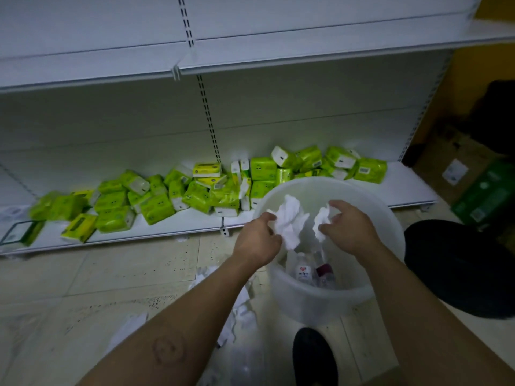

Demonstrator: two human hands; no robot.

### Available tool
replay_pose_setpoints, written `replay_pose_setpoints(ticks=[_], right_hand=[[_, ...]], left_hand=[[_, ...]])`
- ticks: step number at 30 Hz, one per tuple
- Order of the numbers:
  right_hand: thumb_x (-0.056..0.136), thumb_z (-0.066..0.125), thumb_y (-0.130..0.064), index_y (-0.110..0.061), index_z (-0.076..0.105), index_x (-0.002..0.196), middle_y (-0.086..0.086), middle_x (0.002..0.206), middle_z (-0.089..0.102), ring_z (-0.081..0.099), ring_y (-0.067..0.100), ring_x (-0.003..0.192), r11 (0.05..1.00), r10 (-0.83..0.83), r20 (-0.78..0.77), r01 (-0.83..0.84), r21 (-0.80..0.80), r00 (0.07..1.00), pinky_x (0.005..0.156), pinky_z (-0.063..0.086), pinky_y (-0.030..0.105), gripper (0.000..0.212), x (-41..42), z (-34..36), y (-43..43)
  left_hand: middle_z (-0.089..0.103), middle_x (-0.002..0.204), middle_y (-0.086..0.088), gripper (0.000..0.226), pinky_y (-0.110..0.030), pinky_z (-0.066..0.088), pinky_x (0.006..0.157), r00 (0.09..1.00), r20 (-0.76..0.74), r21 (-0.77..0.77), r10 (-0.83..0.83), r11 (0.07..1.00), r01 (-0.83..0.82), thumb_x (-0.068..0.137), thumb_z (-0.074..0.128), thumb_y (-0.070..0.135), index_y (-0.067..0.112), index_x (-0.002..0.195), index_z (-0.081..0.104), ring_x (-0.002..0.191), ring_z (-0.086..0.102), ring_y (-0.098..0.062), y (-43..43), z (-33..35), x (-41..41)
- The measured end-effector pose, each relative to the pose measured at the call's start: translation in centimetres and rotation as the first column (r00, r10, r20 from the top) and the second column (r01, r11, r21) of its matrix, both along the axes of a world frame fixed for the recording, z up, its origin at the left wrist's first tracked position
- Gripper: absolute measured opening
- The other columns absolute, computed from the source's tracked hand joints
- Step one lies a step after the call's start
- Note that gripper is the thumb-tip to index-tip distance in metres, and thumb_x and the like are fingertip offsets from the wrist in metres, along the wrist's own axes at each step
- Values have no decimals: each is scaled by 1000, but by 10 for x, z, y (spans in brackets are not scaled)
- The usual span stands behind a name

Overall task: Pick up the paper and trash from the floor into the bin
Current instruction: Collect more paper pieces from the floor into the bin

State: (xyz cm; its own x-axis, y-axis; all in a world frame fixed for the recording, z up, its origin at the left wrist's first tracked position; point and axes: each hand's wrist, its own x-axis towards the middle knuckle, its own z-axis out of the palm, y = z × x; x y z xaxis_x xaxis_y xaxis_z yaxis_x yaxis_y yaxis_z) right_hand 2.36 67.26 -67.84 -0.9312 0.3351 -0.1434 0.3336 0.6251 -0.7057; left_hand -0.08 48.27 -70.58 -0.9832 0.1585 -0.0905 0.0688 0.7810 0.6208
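I have both hands over the mouth of the bin (320,299), a pale, see-through tub standing on the floor (111,274) in front of the low shelf (404,188). My left hand (257,240) is closed around a big crumpled wad of paper (289,221), fingers pinching its near edge, with most of the wad hanging inside the rim. My right hand (348,227) pinches a smaller paper scrap (322,222) between thumb and fingertips, also above the opening. Down in the bin I can make out a couple of small bottles (313,271) already lying at the bottom.

The job is far from finished, I judge: more white paper litter (239,307) lies on the floor just left of the bin, under my left forearm, and some spreads toward the lower edge of the view.

What worries me is the release. The big wad sits close to the near-left rim, so if I let go while the hand is drifting, it could catch the edge and fall outside onto the floor. The bin looks light, and a forearm bumping the rim might tip or slide it. My shoe (315,355) is right beside the litter too, so a careless step could tread paper flat and make it harder to pinch up. The green tissue packs (156,201) on the shelf look like stock, not trash, and must stay.
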Motion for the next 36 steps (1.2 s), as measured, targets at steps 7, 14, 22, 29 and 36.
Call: replay_pose_setpoints(ticks=[7,14,22,29,36], right_hand=[[76,72,-38,-26,13,152,18,145,34,41,34,131,985,155,149,-165,57,977,105,39,40,97,18,-5,-36],[78,67,-50,-21,13,151,16,150,30,36,31,136,861,428,316,-488,142,847,107,33,38,96,67,-32,-124],[82,64,-50,-18,20,148,16,150,28,41,35,131,582,558,604,-787,203,568,102,43,43,86,83,-73,-189],[82,63,-48,-13,30,144,12,149,35,42,29,131,625,523,657,-769,136,542,101,39,36,78,53,-118,-206],[80,66,-45,-11,46,131,13,133,52,53,29,118,737,415,795,-676,-7,443,82,42,27,65,80,-219,-200]], left_hand=[[53,139,-3,66,-39,44,102,995,73,-140,-64,987,74,79,67,41,26,139,44,125,52,-22,-33,-6,18],[49,141,-4,61,-41,42,102,992,123,-288,-18,956,53,82,61,48,26,137,44,128,46,-25,-114,-16,76],[53,137,-6,59,-36,44,96,937,302,-303,177,950,-82,81,63,49,24,132,49,122,50,-27,-207,-64,127],[50,139,-6,62,-44,41,102,830,506,-409,235,912,-9,81,60,52,25,135,46,124,48,-28,-244,-133,132],[50,127,-18,63,-44,50,91,728,581,-368,364,915,-163,83,62,35,13,136,35,112,52,-36,-259,-205,132]])
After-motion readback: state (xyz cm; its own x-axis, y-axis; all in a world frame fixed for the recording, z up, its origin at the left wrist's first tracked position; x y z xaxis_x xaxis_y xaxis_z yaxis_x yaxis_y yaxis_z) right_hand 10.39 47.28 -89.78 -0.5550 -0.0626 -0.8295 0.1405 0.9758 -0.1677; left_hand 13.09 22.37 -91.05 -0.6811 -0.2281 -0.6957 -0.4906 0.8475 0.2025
